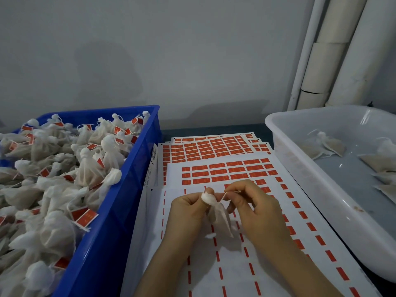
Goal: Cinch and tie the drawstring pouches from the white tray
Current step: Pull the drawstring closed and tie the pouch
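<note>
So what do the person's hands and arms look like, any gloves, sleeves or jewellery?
No gloves: the left hand and right hand are bare, with no rings, watch or bands showing. The forearms are bare too, down to the frame's edge, so no sleeve is in view.

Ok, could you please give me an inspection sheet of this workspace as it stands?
Surface: dark table, largely covered by sheets of red labels.
Job's things: white tray at right holds loose pouches; one pouch held over the sheets.
Clutter: blue crate at left, heaped with tied, tagged pouches.
Hands: left hand grips the pouch neck; right hand pinches its drawstring.
Cables: nothing seen.
Surroundings: grey wall, white pipes in the right corner.
</note>
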`<state>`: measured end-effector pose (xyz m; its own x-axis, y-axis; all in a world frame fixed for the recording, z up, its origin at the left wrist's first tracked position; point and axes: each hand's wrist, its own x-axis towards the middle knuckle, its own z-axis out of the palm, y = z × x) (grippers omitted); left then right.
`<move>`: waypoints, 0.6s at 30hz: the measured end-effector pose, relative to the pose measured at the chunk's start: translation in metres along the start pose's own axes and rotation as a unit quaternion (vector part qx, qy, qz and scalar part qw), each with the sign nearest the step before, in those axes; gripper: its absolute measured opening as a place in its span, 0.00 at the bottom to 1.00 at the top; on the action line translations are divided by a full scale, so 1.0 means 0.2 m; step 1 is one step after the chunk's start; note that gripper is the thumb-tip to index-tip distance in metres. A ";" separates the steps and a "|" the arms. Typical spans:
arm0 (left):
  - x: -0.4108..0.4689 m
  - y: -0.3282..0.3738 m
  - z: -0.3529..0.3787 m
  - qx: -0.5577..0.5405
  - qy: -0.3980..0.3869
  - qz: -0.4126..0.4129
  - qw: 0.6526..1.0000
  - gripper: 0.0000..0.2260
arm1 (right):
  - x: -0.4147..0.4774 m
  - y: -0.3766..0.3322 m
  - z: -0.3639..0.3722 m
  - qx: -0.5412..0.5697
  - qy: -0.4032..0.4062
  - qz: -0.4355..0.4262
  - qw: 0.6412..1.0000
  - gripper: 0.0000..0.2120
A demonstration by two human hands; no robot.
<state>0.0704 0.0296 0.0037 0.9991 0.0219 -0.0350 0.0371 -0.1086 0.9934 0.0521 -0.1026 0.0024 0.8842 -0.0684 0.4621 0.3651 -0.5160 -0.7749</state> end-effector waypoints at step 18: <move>0.00 0.00 0.00 0.001 -0.112 0.008 0.994 0.04 | -0.01 -0.01 -0.01 0.009 0.035 0.029 0.999 0.08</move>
<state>0.0696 0.0289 0.0038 0.9784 -0.2021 -0.0432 0.0211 -0.1099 0.9937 0.0491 -0.1033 0.0037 0.8817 -0.1573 0.4449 0.3196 -0.4946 -0.8082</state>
